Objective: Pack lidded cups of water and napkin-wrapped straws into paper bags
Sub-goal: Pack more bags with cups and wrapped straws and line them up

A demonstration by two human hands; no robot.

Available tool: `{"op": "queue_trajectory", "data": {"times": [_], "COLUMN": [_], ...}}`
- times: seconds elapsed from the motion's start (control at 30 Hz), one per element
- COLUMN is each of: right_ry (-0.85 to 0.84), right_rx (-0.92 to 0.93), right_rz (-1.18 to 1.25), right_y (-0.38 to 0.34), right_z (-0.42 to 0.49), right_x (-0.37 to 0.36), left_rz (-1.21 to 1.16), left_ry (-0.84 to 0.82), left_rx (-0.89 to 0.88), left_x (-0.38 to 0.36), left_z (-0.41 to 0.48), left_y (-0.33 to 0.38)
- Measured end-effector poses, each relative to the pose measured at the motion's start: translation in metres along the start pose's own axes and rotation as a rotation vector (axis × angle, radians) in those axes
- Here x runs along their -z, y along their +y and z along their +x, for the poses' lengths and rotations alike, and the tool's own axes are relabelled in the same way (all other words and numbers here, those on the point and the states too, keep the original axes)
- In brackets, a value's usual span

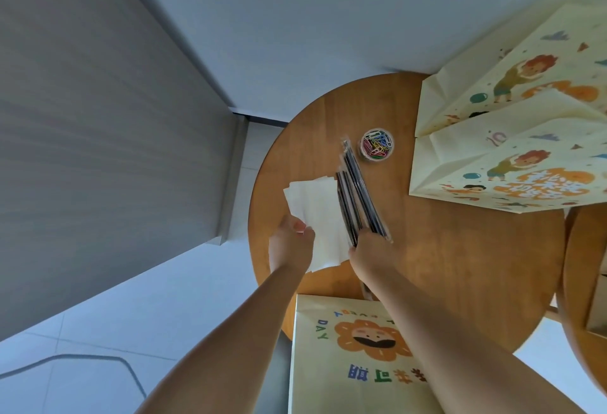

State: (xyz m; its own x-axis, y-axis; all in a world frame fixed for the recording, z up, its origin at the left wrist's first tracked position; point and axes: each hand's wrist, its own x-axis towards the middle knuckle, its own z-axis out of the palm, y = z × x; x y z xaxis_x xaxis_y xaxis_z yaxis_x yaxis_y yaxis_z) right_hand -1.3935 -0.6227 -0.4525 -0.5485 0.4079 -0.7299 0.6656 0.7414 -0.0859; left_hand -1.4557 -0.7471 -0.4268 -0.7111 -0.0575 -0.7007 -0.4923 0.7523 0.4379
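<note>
Straws, dark and in clear sleeves, lie as a loose bundle near the middle of the round bench, fanning toward 12 o'clock. The right grip closes round the bundle's near part, though its fingers are largely hidden behind the back of the hand. At 9 o'clock of the bundle and touching it, a stack of white napkins overhangs the bench edge. The left grip pinches the stack's near corner between the thumb on top and the fingers beneath. A clear tub of coloured paper clips stands just past the straw tips, at 1 o'clock. Two printed bags overlap at 2 o'clock, and a third bag sits at the bench's 6 o'clock edge; whether any holds something cannot be told. No lidded cup is in view. Judged from this layout, the task is at an early stage: no straw is wrapped yet, the napkins remain stacked, and wrapping, cup handling and bagging all appear still to be done.
</note>
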Motion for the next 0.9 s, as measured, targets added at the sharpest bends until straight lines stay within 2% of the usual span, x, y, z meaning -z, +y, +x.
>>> {"op": "queue_trajectory", "data": {"times": [0.13, 0.23, 0.33, 0.4, 0.47, 0.57, 0.67, 0.77, 0.83, 0.9], "right_ry": [-0.034, -0.041, 0.059, 0.049, -0.028, -0.056, 0.01, 0.068, 0.102, 0.181], "right_rx": [-0.049, -0.024, 0.078, 0.163, 0.235, 0.348, 0.456, 0.523, 0.511, 0.401], "right_rz": [0.149, 0.27, 0.528, 0.692, 0.8, 0.664, 0.54, 0.519, 0.582, 0.834], "right_y": [0.002, 0.004, 0.001, -0.005, -0.012, -0.016, -0.019, -0.018, -0.013, -0.002], "right_z": [-0.002, -0.009, -0.023, -0.038, -0.058, -0.08, -0.103, -0.129, -0.151, -0.168], "right_x": [0.008, 0.02, 0.042, 0.061, 0.079, 0.091, 0.097, 0.113, 0.131, 0.151], "left_rz": [-0.213, -0.375, -0.537, -0.539, -0.546, -0.579, -0.513, -0.455, -0.466, -0.5], "left_ry": [-0.023, -0.1, -0.223, -0.267, -0.312, -0.341, -0.294, -0.223, -0.204, -0.212], "left_rx": [0.118, 0.179, 0.228, 0.216, 0.146, 0.047, -0.095, -0.283, -0.357, -0.404], "left_x": [0.005, 0.011, 0.023, 0.031, 0.039, 0.05, 0.058, 0.067, 0.076, 0.086], "left_z": [-0.002, -0.007, -0.016, -0.024, -0.036, -0.058, -0.085, -0.114, -0.135, -0.159], "left_y": [0.006, 0.011, 0.018, 0.025, 0.032, 0.047, 0.061, 0.073, 0.08, 0.086]}}
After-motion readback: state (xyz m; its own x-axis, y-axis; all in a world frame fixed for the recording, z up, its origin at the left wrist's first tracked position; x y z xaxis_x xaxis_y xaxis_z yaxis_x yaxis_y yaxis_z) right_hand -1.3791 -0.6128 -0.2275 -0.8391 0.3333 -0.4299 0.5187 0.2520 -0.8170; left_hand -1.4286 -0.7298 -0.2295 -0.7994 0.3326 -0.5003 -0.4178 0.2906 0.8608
